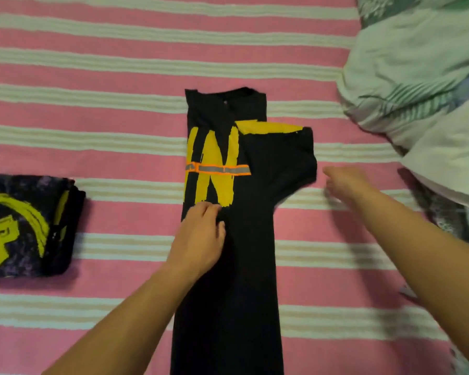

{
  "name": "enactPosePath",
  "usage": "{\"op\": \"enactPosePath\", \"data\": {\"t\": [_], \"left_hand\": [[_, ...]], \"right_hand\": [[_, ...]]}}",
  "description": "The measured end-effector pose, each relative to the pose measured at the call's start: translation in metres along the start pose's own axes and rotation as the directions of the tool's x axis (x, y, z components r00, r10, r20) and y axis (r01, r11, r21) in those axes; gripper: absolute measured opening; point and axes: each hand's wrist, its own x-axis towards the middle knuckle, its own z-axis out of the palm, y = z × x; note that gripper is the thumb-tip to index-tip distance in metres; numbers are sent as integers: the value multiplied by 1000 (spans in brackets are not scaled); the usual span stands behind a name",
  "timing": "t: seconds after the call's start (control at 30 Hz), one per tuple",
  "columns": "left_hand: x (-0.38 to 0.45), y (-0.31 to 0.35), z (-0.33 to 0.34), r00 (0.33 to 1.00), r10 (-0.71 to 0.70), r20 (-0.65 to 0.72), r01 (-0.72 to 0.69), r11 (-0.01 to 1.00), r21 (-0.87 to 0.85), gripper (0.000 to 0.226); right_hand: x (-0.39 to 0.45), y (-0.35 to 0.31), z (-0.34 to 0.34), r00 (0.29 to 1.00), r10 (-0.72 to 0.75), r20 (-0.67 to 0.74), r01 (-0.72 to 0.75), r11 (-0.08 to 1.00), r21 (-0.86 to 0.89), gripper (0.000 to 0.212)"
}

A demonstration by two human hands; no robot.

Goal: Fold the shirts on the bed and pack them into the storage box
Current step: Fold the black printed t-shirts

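Black shirt (228, 239), yellow print, lies mid-bed as a long narrow strip. Its long axis runs straight away from you: collar at the far end, hem off the near edge of view. Both sides look already folded in. One sleeve (287, 158) juts out to the right of the strip, level with the print.

Your left hand (201, 236) rests on the shirt's left half, just below the print. Its fingers are loosely bent against the cloth. Whether they pinch a fold or only press is not clear from this angle.

Your right hand (344, 182) hovers just right of the sleeve, apart from it and holding nothing. It is blurred, so take its finger spread as roughly relaxed.

Judgement: the right hand is the nearer one to the sleeve, which lies to its left. The likely next move is to tuck that sleeve inward across the strip while the left hand pins the body. Folding along the long axis, hem to collar, would follow.

A second shirt (30, 226), dark with yellow-green print, sits folded at the left on the pink striped sheet (119, 147), well apart from the strip. A pale quilt (417, 77) is heaped at the far right.

No storage box is in view, so nothing can be logged as packed.
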Motion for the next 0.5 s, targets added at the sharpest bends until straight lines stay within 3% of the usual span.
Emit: {"op": "enactPosePath", "data": {"t": [0.13,0.23,0.33,0.4,0.43,0.5], "left_hand": [[104,-2,-7,975,90,-204,-72,993,93,46],[181,-4,-36,940,227,-256,-173,961,215,49],[253,-1,-64,909,399,-118,-330,865,378,61],[288,-3,-75,925,380,-19,-337,841,423,59],[299,-5,-79,936,351,16,-320,835,447,52],[312,-11,-83,944,325,56,-308,809,500,37]], "right_hand": [[76,-44,19,996,15,82,-48,907,419,17],[104,-61,39,977,15,213,-111,888,447,20],[106,-71,38,937,23,349,-162,913,374,21],[99,-76,35,905,-53,422,-146,893,425,19],[95,-75,33,913,-130,387,-101,847,522,15],[87,-62,25,959,-225,173,23,669,743,3]]}}
